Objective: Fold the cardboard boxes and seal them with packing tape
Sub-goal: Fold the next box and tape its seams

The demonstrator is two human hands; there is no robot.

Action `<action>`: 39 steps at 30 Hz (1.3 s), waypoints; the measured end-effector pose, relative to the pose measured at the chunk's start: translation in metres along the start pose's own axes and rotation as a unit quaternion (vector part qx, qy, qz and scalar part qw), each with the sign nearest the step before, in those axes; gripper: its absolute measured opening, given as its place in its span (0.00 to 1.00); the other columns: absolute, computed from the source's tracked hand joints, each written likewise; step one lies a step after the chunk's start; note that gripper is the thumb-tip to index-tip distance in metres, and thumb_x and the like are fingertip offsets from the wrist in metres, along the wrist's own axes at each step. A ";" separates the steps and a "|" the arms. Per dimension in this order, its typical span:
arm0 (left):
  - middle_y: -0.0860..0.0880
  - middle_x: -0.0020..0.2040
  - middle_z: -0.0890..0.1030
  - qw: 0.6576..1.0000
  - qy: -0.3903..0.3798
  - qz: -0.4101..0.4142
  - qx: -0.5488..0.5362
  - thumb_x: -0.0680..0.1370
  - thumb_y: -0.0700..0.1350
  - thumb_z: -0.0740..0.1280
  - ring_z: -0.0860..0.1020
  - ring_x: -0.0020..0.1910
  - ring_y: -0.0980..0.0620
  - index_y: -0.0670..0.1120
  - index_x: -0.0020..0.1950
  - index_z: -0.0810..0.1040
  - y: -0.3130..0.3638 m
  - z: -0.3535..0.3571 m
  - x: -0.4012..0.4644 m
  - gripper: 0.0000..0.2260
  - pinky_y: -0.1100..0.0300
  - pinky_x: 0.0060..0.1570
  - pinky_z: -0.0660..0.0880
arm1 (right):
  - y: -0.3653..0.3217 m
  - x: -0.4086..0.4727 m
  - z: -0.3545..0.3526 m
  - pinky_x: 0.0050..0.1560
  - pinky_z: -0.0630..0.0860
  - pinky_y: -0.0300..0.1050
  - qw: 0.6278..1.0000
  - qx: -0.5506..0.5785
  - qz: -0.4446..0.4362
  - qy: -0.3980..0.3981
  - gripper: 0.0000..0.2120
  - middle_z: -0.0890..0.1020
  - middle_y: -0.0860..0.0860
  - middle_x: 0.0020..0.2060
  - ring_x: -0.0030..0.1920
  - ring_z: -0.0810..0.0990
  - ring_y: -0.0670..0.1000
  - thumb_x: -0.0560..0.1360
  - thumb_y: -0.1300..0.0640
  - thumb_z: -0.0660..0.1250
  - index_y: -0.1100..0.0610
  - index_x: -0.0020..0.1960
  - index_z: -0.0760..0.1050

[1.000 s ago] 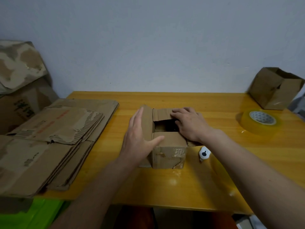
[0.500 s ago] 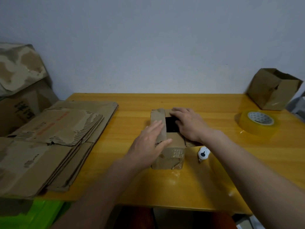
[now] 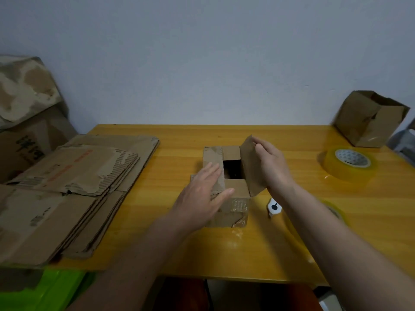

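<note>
On table: box | left grip flat, pressing flap | right grip flat, pushing flap

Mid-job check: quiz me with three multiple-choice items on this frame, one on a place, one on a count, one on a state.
1. Where is the big yellowish roll of packing tape?
A. Right of the small brown cardboard box on the yellow wooden table
B. On the flattened cardboard stack
C. Inside the box

2. How many of the box's top flaps are folded down?
A. None
B. Three
C. Four

3. The right flap is:
A. Taped shut
B. Raised, with the right hand behind it
C. Torn off

Answers: 1 A, the roll lies by the table's right edge. 2 B, the left hand presses the left one flat; near and far ones lie flat. 3 B, it stands tilted over the dark opening.
</note>
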State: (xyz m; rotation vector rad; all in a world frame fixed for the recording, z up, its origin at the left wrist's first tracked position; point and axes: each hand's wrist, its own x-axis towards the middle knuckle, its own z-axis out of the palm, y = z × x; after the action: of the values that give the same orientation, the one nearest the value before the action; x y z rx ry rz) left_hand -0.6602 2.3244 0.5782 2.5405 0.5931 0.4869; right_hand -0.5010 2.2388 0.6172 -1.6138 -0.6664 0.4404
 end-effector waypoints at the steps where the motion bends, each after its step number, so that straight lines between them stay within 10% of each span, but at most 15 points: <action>1: 0.55 0.79 0.55 1.000 0.000 -0.003 -0.002 0.80 0.61 0.57 0.49 0.76 0.61 0.50 0.79 0.56 0.000 0.000 0.000 0.30 0.55 0.76 0.52 | -0.001 -0.002 0.000 0.67 0.69 0.48 0.998 0.042 0.007 -0.042 0.19 0.74 0.49 0.67 0.65 0.72 0.48 0.82 0.51 0.53 0.52 0.72 0.67; 12: 0.55 0.79 0.44 0.999 -0.018 -0.011 -0.026 0.80 0.57 0.56 0.40 0.76 0.61 0.54 0.79 0.51 -0.006 0.006 -0.001 0.29 0.52 0.75 0.45 | 0.021 -0.009 0.016 0.73 0.50 0.42 0.964 -0.220 -0.043 -0.143 0.23 0.53 0.50 0.77 0.76 0.51 0.48 0.82 0.52 0.56 0.53 0.76 0.60; 18: 0.56 0.79 0.41 0.998 -0.043 -0.039 0.018 0.77 0.62 0.59 0.41 0.77 0.57 0.55 0.79 0.50 -0.001 0.002 -0.006 0.33 0.48 0.75 0.49 | 0.019 -0.007 0.014 0.74 0.56 0.48 0.962 -0.218 -0.037 -0.159 0.22 0.57 0.48 0.76 0.75 0.57 0.49 0.82 0.55 0.57 0.54 0.75 0.62; 25: 0.53 0.75 0.60 0.980 -0.055 0.069 0.177 0.67 0.74 0.59 0.55 0.68 0.54 0.59 0.76 0.58 -0.001 -0.023 -0.021 0.40 0.49 0.67 0.65 | 0.008 -0.009 -0.012 0.70 0.66 0.45 0.957 -0.122 -0.010 -0.262 0.22 0.63 0.44 0.72 0.69 0.64 0.44 0.80 0.58 0.62 0.49 0.73 0.66; 28: 0.54 0.78 0.53 0.952 -0.078 0.132 0.264 0.68 0.78 0.49 0.48 0.73 0.52 0.63 0.77 0.53 -0.010 -0.036 -0.012 0.40 0.44 0.73 0.53 | 0.008 -0.010 -0.014 0.57 0.75 0.35 0.957 -0.059 0.012 -0.285 0.27 0.70 0.45 0.65 0.63 0.72 0.43 0.78 0.62 0.63 0.50 0.75 0.61; 31: 0.56 0.79 0.39 0.939 -0.133 0.149 0.279 0.70 0.76 0.44 0.36 0.77 0.53 0.63 0.76 0.40 -0.013 -0.031 -0.004 0.38 0.47 0.74 0.35 | 0.009 -0.012 -0.006 0.52 0.78 0.39 0.972 -0.027 0.029 -0.231 0.27 0.79 0.50 0.59 0.56 0.79 0.46 0.76 0.62 0.67 0.54 0.72 0.64; 39: 0.48 0.75 0.64 0.949 -0.020 0.038 0.312 0.70 0.76 0.42 0.64 0.70 0.45 0.57 0.77 0.57 0.024 0.006 -0.008 0.40 0.46 0.70 0.57 | 0.024 -0.011 0.000 0.59 0.74 0.55 0.975 -0.218 -0.015 -0.029 0.13 0.81 0.55 0.54 0.56 0.78 0.54 0.78 0.54 0.63 0.59 0.58 0.78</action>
State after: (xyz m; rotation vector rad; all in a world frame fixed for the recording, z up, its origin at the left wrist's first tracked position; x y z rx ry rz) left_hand -0.6573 2.2996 0.5842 3.1727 0.7260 0.3000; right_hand -0.5057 2.2301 0.5924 -2.0064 -0.8732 0.3337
